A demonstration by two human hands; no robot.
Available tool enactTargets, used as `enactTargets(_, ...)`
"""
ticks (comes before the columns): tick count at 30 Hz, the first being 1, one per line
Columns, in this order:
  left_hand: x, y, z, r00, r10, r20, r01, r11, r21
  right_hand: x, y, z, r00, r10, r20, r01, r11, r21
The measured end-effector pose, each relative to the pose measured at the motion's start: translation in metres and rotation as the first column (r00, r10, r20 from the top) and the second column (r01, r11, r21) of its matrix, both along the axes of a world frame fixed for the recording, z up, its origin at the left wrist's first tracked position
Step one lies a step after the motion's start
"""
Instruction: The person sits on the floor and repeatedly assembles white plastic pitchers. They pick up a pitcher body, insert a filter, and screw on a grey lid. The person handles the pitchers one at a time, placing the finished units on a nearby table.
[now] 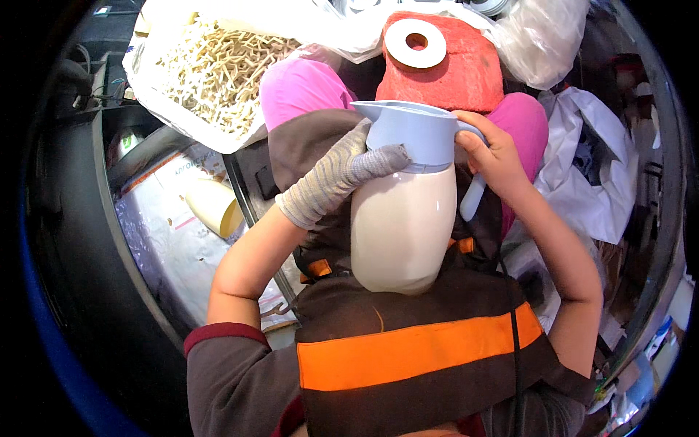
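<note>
A vacuum jug (pixel 404 229) with a glossy cream body and a blue-grey spouted top (pixel 411 135) lies over my lap, its base toward my belly and its spout to the upper left. My left hand (pixel 349 171), in a grey striped knit glove, wraps the jug's left side where collar and body meet, thumb across the front. My bare right hand (pixel 495 153) pinches the upper part of the blue-grey handle (pixel 473 197), whose lower end hangs free of the body. Some of my left fingers are hidden behind the jug.
A white bag (pixel 211 124) of short pale sticks lies at the upper left. Ahead, a tape roll (pixel 416 44) rests on a red padded block (pixel 448 84). On the left, a cream cup-like piece (pixel 215 207) lies on white plastic sheeting (pixel 167 240). Crumpled white plastic (pixel 597 167) lies at right.
</note>
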State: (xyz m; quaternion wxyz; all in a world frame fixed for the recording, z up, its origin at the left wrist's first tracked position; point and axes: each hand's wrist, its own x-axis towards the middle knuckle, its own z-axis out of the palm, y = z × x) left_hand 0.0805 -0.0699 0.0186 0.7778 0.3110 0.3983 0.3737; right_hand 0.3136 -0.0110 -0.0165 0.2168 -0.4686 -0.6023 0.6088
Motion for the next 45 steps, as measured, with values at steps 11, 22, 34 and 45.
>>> enactTargets(11,0.005,-0.004,0.005,0.996,0.021,-0.086,-0.018,0.999,0.033,0.006,0.006,0.016,0.988,0.154,-0.008,-0.155,0.988,-0.025)
enactTargets(22,0.009,0.003,0.04,0.986,-0.122,-0.117,0.142,0.973,0.18,0.027,0.035,0.057,0.878,0.424,-0.222,-0.478,0.805,-0.353)
enactTargets(34,0.028,0.171,-0.056,0.011,0.299,-0.954,0.62,0.747,0.241,0.099,0.031,0.134,0.989,-0.137,-0.048,0.141,0.986,0.092)
enactTargets(45,-0.092,0.2,-0.012,0.473,0.605,-0.64,-0.149,0.771,0.619,0.057,0.077,0.1,0.942,-0.222,-0.253,0.284,0.928,0.241)
